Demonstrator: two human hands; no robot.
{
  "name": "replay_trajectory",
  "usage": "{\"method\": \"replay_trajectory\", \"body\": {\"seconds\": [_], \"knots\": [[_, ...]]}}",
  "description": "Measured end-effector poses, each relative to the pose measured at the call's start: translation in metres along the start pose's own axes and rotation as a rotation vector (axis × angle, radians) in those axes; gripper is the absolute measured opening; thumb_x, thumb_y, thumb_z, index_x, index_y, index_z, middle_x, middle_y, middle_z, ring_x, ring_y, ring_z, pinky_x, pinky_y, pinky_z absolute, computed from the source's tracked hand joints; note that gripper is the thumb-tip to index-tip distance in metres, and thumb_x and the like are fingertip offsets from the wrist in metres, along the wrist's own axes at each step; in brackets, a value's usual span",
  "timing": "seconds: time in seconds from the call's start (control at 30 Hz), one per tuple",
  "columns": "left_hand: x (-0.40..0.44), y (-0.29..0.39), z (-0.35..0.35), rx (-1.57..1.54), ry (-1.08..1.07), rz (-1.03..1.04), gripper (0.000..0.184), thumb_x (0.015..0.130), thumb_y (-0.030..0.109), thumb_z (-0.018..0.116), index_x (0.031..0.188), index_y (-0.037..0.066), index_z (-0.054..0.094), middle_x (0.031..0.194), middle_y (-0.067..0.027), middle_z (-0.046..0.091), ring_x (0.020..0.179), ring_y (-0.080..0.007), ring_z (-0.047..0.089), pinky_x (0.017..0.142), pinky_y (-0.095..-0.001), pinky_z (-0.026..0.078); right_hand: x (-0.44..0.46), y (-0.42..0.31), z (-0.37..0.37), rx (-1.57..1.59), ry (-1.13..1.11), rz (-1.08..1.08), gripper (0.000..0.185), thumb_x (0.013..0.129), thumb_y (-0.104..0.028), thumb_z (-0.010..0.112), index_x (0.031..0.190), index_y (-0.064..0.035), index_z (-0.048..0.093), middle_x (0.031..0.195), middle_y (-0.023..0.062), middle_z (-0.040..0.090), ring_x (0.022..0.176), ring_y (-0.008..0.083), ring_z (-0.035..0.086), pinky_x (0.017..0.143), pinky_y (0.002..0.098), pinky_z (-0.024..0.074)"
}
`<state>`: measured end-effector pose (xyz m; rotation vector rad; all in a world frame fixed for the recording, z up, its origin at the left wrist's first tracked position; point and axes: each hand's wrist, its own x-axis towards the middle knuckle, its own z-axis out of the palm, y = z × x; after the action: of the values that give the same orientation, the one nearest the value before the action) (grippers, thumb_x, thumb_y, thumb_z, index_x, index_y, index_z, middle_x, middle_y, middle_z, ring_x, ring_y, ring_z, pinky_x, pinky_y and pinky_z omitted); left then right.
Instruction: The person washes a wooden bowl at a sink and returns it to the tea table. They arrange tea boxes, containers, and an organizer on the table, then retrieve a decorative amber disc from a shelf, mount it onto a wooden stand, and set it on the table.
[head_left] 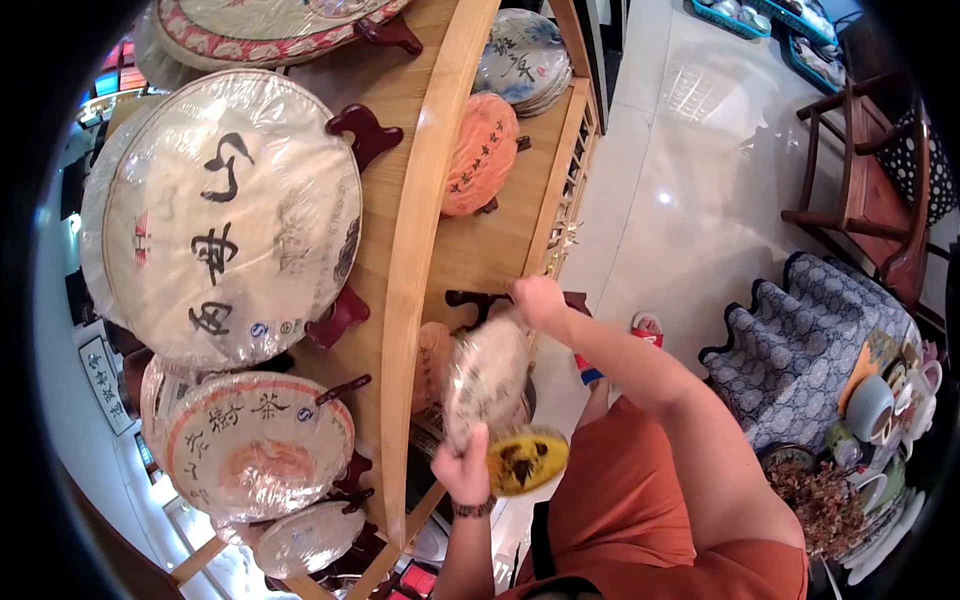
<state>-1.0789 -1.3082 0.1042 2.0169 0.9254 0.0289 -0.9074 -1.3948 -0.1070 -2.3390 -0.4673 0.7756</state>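
My left hand (466, 468), with a band on its wrist, is closed on the lower edge of a round, plastic-wrapped tea cake (487, 375) in pale paper. My right hand (538, 301) is closed at the upper end of this cake; whatever its fingers pinch is hidden. Parts of a dark wooden display stand (474, 297) show on both sides of the right hand. A yellow oval piece with a dark print (528, 461) is just right of my left hand. Partly behind the wrapped cake is an orange-wrapped cake (432, 366).
A wooden shelf rack (415, 250) carries a large wrapped tea cake (225, 220), a smaller one (255, 445) and an orange one (482, 155). To the right are a tiled floor (665, 170), a wooden chair (865, 190) and a cloth-covered table (790, 340) with teaware.
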Motion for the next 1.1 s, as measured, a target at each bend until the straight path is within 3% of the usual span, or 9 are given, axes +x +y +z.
{"method": "replay_trajectory", "body": {"seconds": [0.1,0.2,0.4,0.57,0.67,0.77,0.93,1.03,1.1], "knots": [[-0.038,-0.019,-0.019,-0.138,-0.106,-0.161,0.019,0.080,0.004,0.067,0.098,-0.004,0.065,0.093,-0.0040,0.066,0.081,-0.0081,0.059,0.073,-0.0232,0.046,-0.014,0.001,0.028,0.103,0.117,-0.099,0.014,0.075,-0.017,0.062,0.086,-0.0072,0.058,0.074,0.0142,0.065,0.072,0.0325,0.064,0.063,0.0423,0.0519],[-0.056,-0.033,-0.029,-0.193,-0.140,-0.232,0.020,0.080,0.004,0.067,0.099,-0.004,0.065,0.093,-0.0038,0.066,0.080,-0.0084,0.059,0.072,-0.0230,0.047,-0.013,0.004,0.029,0.242,0.008,-0.114,0.019,0.079,-0.017,0.060,0.091,-0.0026,0.058,0.083,0.0196,0.064,0.081,0.0369,0.063,0.068,0.0455,0.0505],[-0.054,-0.045,-0.041,-0.118,-0.141,-0.189,0.021,0.080,0.006,0.068,0.098,-0.004,0.065,0.090,-0.0046,0.067,0.079,-0.0089,0.060,0.072,-0.0235,0.047,-0.003,0.007,-0.029,0.431,0.290,-0.162,0.025,0.076,-0.019,0.061,0.084,0.0035,0.055,0.084,0.0255,0.058,0.087,0.0407,0.057,0.076,0.0456,0.0466],[-0.055,-0.038,-0.044,-0.117,-0.085,-0.119,0.021,0.079,0.008,0.070,0.095,-0.004,0.066,0.087,-0.0047,0.067,0.076,-0.0091,0.060,0.070,-0.0239,0.047,0.027,-0.031,-0.115,0.211,0.166,-0.573,0.018,0.073,-0.016,0.063,0.078,0.0015,0.061,0.081,0.0218,0.060,0.086,0.0381,0.057,0.076,0.0419,0.0466],[-0.059,-0.037,-0.052,-0.092,-0.082,-0.131,0.022,0.078,0.008,0.070,0.095,-0.005,0.066,0.086,-0.0049,0.067,0.076,-0.0093,0.060,0.070,-0.0241,0.047,0.064,-0.047,-0.106,0.358,0.197,-0.750,0.020,0.070,-0.015,0.067,0.085,-0.0018,0.065,0.085,0.0184,0.063,0.086,0.0348,0.059,0.076,0.0400,0.0475],[-0.063,-0.034,-0.051,-0.081,-0.050,-0.142,0.021,0.077,0.006,0.071,0.095,-0.005,0.066,0.087,-0.0053,0.067,0.077,-0.0100,0.060,0.071,-0.0249,0.048,0.105,-0.051,-0.065,0.360,0.151,-0.768,0.029,0.068,-0.015,0.071,0.095,-0.0059,0.066,0.090,0.0152,0.065,0.086,0.0331,0.061,0.076,0.0391,0.0481],[-0.062,-0.042,-0.047,-0.090,-0.019,-0.169,0.024,0.076,0.004,0.070,0.098,-0.005,0.064,0.093,-0.0072,0.066,0.083,-0.0126,0.061,0.077,-0.0267,0.047,0.142,-0.055,-0.027,0.519,0.042,-0.678,0.028,0.070,-0.014,0.070,0.098,-0.0076,0.067,0.091,0.0144,0.065,0.088,0.0332,0.061,0.077,0.0394,0.0480],[-0.061,-0.049,-0.051,-0.088,-0.055,-0.180,0.029,0.077,0.002,0.066,0.105,-0.004,0.060,0.101,-0.0083,0.064,0.090,-0.0148,0.060,0.083,-0.0284,0.046,0.149,-0.055,-0.023,0.476,0.026,-0.770,0.029,0.072,-0.016,0.071,0.099,-0.0081,0.067,0.093,0.0139,0.065,0.092,0.0321,0.060,0.078,0.0394,0.0476],[-0.056,-0.042,-0.046,-0.124,-0.017,-0.159,0.029,0.077,0.002,0.065,0.105,-0.005,0.060,0.102,-0.0087,0.064,0.091,-0.0152,0.060,0.083,-0.0286,0.046,0.142,-0.060,-0.035,0.477,-0.068,-0.675,0.029,0.072,-0.016,0.070,0.100,-0.0078,0.067,0.095,0.0132,0.065,0.094,0.0316,0.060,0.079,0.0395,0.0473]]}}
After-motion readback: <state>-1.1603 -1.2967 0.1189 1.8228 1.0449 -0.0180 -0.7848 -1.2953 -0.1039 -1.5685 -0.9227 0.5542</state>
